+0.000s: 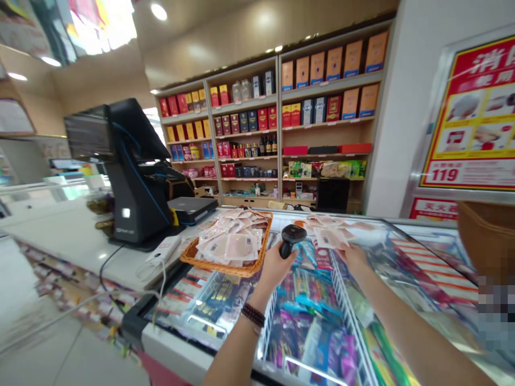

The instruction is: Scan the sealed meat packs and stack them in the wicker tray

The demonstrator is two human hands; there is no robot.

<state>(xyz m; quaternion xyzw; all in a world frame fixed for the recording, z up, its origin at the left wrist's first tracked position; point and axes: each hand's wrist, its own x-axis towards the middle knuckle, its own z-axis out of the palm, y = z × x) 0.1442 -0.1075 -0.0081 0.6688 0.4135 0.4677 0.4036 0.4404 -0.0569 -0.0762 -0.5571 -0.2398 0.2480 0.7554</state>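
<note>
Wall shelving stocked with boxed liquor and bottles is recorded beyond a glass-topped display freezer. A red-and-yellow poster bearing the number 119 is seen mounted past the freezer's right side. Along the freezer's left side, a pale worktop is occupied by a black point-of-sale terminal, with a dark flat device and a white box-shaped device placed near the freezer. Brightly wrapped retail packs are visible beneath the freezer glass.

A wicker tray is positioned at the freezer's left edge, and a heap of pale pink barcode-labelled sachets is contained in it. Further sachets are fanned out over the freezer, gripped by the right hand, whose fingers are closed around their lower edge. A black handheld barcode scanner is held above the freezer glass, just beside the tray, with its handle enclosed by the curled fingers of the left hand. A dark beaded bracelet is worn on the left wrist.
</note>
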